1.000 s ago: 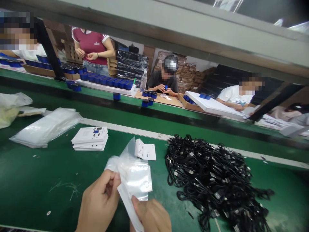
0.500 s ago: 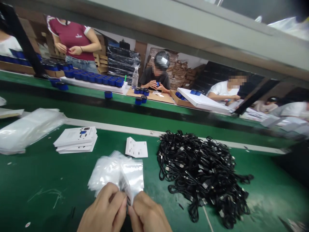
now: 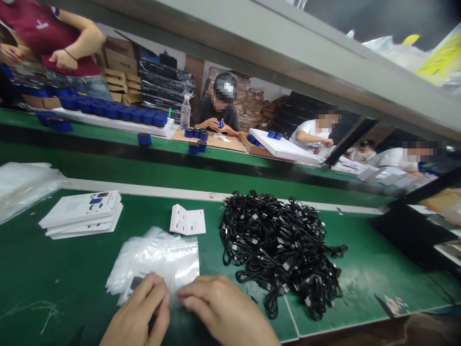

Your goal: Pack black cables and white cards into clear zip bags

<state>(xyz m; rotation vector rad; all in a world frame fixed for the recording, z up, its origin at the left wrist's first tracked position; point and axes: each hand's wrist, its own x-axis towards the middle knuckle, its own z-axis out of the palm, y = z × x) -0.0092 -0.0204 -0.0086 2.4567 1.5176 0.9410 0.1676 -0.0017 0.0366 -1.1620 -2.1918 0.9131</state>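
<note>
A small stack of clear plastic bags [image 3: 154, 259] lies on the green table [image 3: 43, 283] near its front edge. My left hand [image 3: 139, 315] pinches the near edge of the bags, thumb against fingers. My right hand [image 3: 223, 307] lies just right of it, fingertips pressed on the same edge. A folded white card [image 3: 187, 222] rests a little beyond the bags. To the right sits a big heap of coiled black cables [image 3: 281, 245]. Neither hand touches the cables or the card.
A stack of white printed cards [image 3: 81, 214] lies at the left, with a pile of clear bags [image 3: 21, 185] further left. Beyond the green conveyor [image 3: 108, 168], several people work at a bench with blue round items [image 3: 115, 113]. A grey beam [image 3: 252, 43] crosses overhead.
The bags were held up and fanned a second ago; now they lie flat on the table under both hands. The view has swung to the right.
</note>
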